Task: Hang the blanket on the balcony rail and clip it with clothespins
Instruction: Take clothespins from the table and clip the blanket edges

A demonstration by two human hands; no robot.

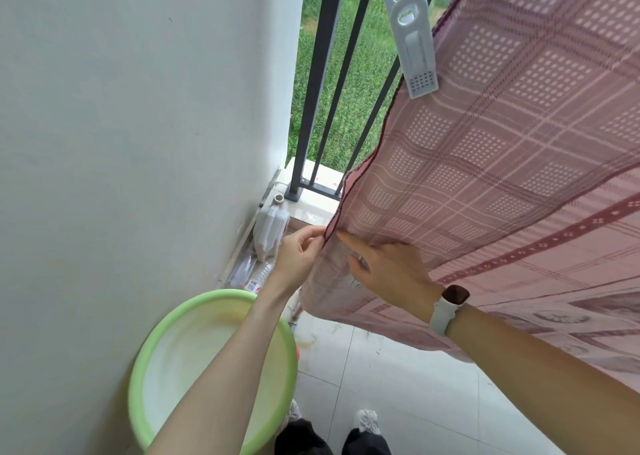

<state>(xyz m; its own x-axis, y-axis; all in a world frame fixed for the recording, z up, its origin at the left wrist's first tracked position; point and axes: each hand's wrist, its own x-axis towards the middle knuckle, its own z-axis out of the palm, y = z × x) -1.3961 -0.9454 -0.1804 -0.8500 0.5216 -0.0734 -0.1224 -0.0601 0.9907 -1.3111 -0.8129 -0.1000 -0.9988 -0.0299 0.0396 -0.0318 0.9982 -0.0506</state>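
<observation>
The blanket [502, 142] hangs over the balcony rail [349, 59], its pink plaid face toward the camera. One large white clothespin [414, 38] is clamped on it near the top of its left edge. That dark-hemmed edge runs diagonally from the clothespin down toward the floor end of the rail, and this line is the long axis for the work in hand.

The left hand [299, 253] pinches the hem between thumb and fingertips at the lower end of that edge. The right hand [391, 274], with a white watch [448, 309] on its wrist, lies just beside it, fingers curled into the cloth on the inner side of the hem. Both grips sit at the same spot, well below the clothespin.

Judgement: the step is straightening or spreading the lower corner. The edge leads up and right from both hands. The right hand is nearer the fabric's body, the left nearer the free hem.

A green basin [152, 350] stands on the tiled floor at the wall corner, below the left forearm.
</observation>
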